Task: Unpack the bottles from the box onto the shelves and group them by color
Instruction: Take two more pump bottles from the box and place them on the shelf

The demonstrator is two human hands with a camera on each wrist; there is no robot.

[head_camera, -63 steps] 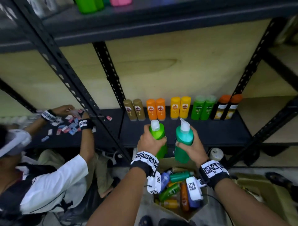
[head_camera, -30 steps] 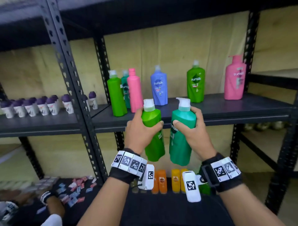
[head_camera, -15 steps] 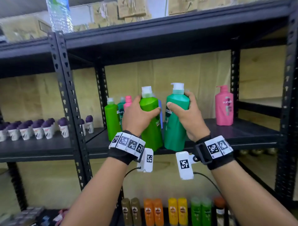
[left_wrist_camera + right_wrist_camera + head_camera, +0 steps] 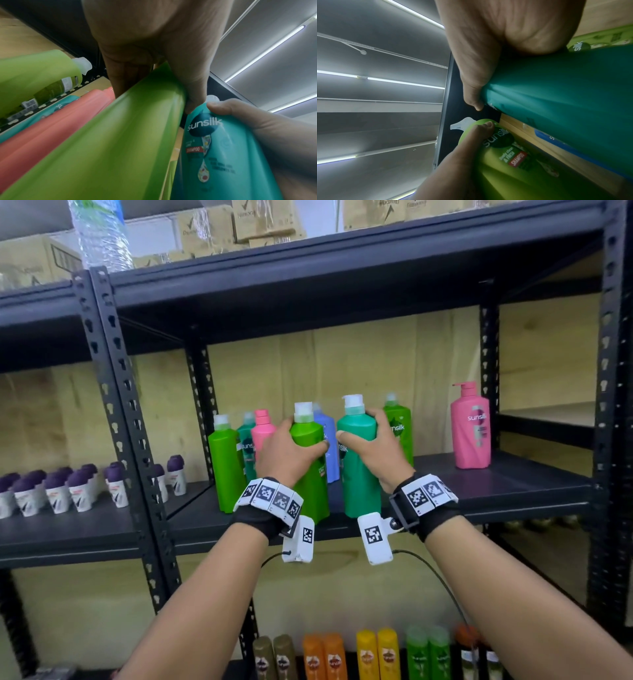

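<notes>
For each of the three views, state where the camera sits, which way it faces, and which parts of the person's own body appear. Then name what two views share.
Head: on the head, facing the shelf; both forearms, left hand, right hand.
Left wrist: looks up along the left hand at the lime bottle; right thumb shows.
Right wrist: looks up along the right hand at the teal bottle; left thumb shows.
Shared: both wrist views show both bottles.

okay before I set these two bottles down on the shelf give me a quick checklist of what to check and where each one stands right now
1. Left hand grips the light green bottle firmly: ok.
2. Right hand grips the teal bottle firmly: ok.
3. Both held bottles upright: ok.
4. Matching light green bottle on the shelf located at far left: ok.
5. Free spot beside it: not ok, shelf teal bottle and pink bottle crowd it.
6. Held bottles' bases resting on the shelf: cannot tell.
</notes>
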